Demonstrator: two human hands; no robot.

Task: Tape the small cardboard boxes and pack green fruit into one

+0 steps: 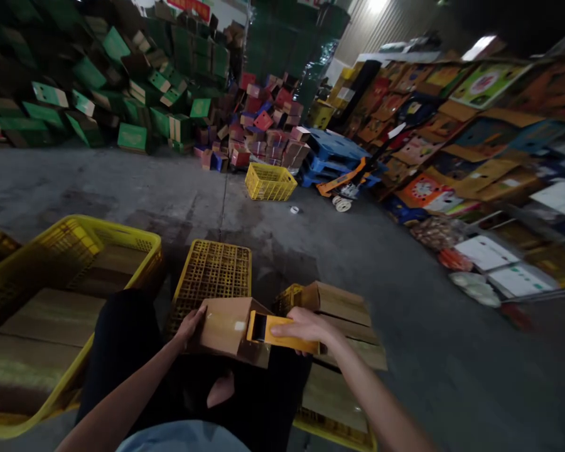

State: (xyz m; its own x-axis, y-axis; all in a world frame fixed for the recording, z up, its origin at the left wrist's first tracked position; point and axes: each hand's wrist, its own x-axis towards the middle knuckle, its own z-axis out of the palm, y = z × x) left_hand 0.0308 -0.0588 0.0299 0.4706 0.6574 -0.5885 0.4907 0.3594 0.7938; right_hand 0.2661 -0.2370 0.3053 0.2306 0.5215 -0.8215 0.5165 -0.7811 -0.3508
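Note:
A small brown cardboard box [225, 325] rests at my lap, against an upturned yellow crate [216, 270]. My left hand [189, 328] grips its left side, fingers at the upper edge. A small pale patch, perhaps a label, shows on the box's face. In my right hand [306, 325] is an orange handheld tool [289, 333] that looks like a label gun. Its dark-windowed front end is at the box's right side; whether it touches is hard to tell. Right of it, several flat cardboard boxes [346, 307] lie on a yellow crate [332, 439].
A large yellow crate [153, 246] with cardboard boxes [51, 314] stands at my left. Ahead on the concrete floor are a yellow basket [270, 185], a tape roll [294, 209], an orange pallet jack [343, 182] and blue pallets [334, 147]. Piled green boxes [132, 137] stand behind.

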